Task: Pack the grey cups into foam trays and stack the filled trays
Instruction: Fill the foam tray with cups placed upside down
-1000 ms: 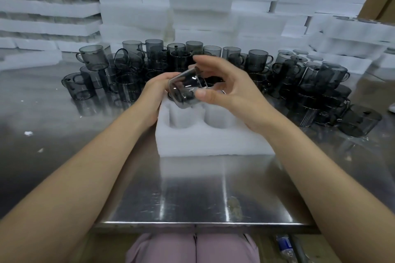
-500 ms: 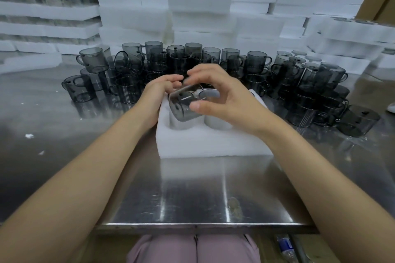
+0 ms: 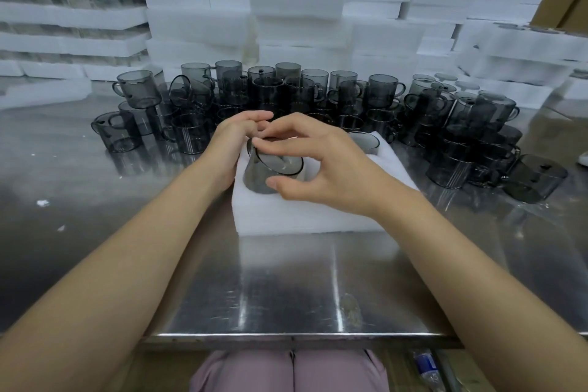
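Right grip [image 3: 331, 169] round tilted grey cup [image 3: 258, 180]

Steel table [image 3: 286, 280] w/ foam tray [image 3: 302, 216], grey cups [image 3: 187, 137] behind, prob. foam bits [image 3: 43, 202] at L.

Glossy translucent grey cups [image 3: 383, 91], matt white foam tray [image 3: 305, 216], scuffed reflective steel table [image 3: 286, 289].

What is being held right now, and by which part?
The right hand pinches a grey cup, thumb on its side wall, fingers on its rim. Whether the left hand grips anything cannot be told.
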